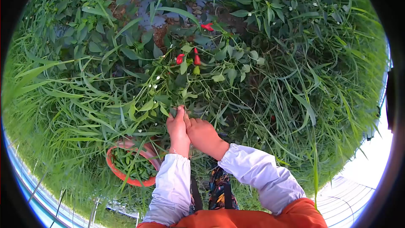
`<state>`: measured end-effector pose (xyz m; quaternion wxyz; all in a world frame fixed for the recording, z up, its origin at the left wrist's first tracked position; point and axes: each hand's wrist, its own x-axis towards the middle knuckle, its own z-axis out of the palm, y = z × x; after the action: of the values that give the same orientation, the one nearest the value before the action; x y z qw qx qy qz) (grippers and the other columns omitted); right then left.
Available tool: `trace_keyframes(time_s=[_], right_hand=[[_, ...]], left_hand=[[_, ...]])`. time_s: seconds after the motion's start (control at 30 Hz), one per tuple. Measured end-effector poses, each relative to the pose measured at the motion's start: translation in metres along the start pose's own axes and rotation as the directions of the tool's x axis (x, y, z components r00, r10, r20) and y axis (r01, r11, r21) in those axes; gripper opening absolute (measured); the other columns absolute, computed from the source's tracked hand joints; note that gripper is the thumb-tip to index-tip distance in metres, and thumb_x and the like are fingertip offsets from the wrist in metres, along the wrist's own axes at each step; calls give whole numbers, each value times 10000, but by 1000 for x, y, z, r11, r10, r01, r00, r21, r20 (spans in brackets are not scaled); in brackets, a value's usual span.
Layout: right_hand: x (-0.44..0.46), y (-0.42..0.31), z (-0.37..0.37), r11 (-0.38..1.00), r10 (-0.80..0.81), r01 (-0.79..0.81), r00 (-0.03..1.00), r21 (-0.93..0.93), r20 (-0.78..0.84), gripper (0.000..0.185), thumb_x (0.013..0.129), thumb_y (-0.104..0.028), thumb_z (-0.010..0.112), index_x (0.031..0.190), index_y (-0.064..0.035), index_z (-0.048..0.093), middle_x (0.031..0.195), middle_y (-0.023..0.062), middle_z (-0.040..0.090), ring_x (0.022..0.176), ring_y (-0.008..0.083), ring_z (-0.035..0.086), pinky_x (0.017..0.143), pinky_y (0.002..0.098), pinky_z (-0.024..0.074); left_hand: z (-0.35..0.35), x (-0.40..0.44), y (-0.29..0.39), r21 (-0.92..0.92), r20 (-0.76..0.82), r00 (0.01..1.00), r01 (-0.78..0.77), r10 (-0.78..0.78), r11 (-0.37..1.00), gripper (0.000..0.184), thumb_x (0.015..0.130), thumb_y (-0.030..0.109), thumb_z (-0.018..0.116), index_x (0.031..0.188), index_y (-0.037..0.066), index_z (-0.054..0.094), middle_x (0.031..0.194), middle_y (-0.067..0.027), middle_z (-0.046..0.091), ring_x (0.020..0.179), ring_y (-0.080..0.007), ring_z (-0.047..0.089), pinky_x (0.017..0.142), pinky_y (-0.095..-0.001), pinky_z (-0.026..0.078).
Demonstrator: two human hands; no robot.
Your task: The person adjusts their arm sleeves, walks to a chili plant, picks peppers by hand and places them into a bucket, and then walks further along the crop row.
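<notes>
Left hand [179,130] and right hand [206,136]: touching, fingers closed at the pepper plant [218,77]; what they are gripping, I cannot tell. Red peppers [197,60]: hanging beyond. Green peppers [134,166]: lying in orange bucket [109,160]. Judged best: steadying the plant gently.

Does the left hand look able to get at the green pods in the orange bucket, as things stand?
Probably yes. The orange bucket is near the left hand, its mouth open, and only thin grass blades cross over the green pods.
</notes>
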<state>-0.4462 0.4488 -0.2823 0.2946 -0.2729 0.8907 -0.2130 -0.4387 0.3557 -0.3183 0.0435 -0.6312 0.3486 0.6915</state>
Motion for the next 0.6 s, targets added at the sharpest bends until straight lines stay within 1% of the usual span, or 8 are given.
trace_keyframes(time_s=[0.07, 0.17, 0.27, 0.37, 0.4, 0.5, 0.53, 0.6], right_hand=[[-4, -1, -2, 996, 17, -17, 1000, -93, 1, 391, 728, -96, 568, 1089, 52, 530, 775, 97, 599, 753, 244, 606, 620, 360, 496], [-5, -5, 2, 982, 11, -4, 999, -187, 35, 378, 723, -97, 572, 1068, 53, 537, 779, 109, 600, 747, 248, 607, 619, 361, 487], [-6, -1, 6, 995, -35, 45, 992, -84, 118, 311, 722, -90, 566, 1005, 38, 565, 794, 112, 608, 745, 252, 607, 634, 369, 482], [-17, 4, -3, 995, -94, 93, 995, 36, 40, 216, 680, -90, 595, 873, 6, 577, 781, 127, 607, 734, 265, 604, 664, 367, 481], [-23, 7, -14, 996, -83, 80, 986, 29, 144, 265, 688, -100, 601, 922, 23, 580, 800, 131, 612, 733, 274, 607, 681, 369, 476], [-16, 10, -72, 994, -100, 106, 975, -20, 196, 277, 740, -111, 614, 981, 24, 589, 832, 134, 623, 750, 276, 619, 688, 380, 487], [-4, 7, -91, 984, -39, 29, 998, 175, 54, 276, 771, -119, 612, 1015, 8, 593, 851, 136, 627, 767, 281, 623, 693, 389, 492], [26, 12, -110, 887, 122, -33, 979, 460, -165, 241, 823, -131, 593, 1039, -23, 597, 874, 145, 624, 773, 312, 615, 693, 401, 495]], left_hand=[[4, -8, 0, 63, 33, 999, -13, 11, 998, 156, 909, 149, 619, 1001, 33, 569, 951, -36, 622, 803, -91, 578, 698, -220, 477], [4, -13, 10, 142, 102, 995, 0, -14, 990, 153, 919, 170, 608, 964, 30, 566, 794, 4, 592, 640, -45, 516, 542, -189, 407], [3, -10, 8, 411, 146, 989, -58, -2, 910, 163, 928, 193, 597, 909, 35, 559, 641, 46, 503, 515, -20, 396, 448, -194, 294], [-2, -7, -9, 420, 81, 996, -77, 48, 904, 172, 933, 203, 590, 883, 44, 548, 574, 65, 442, 484, -17, 335, 443, -203, 255], [-4, -8, -11, 334, 52, 997, 42, -63, 942, 184, 938, 204, 582, 851, 51, 529, 611, 40, 467, 509, -42, 364, 464, -217, 298], [-3, -9, -27, 283, 36, 999, -36, 27, 958, 188, 939, 208, 580, 848, 54, 519, 649, 22, 488, 541, -74, 408, 490, -245, 343], [-14, 5, -48, 272, -43, 999, 30, -19, 962, 183, 935, 205, 585, 852, 51, 529, 677, 10, 498, 573, -100, 439, 510, -278, 379], [-16, 0, -52, 307, 24, 998, 49, -59, 950, 196, 921, 234, 608, 893, 45, 566, 659, 29, 497, 558, -73, 424, 499, -251, 342]])
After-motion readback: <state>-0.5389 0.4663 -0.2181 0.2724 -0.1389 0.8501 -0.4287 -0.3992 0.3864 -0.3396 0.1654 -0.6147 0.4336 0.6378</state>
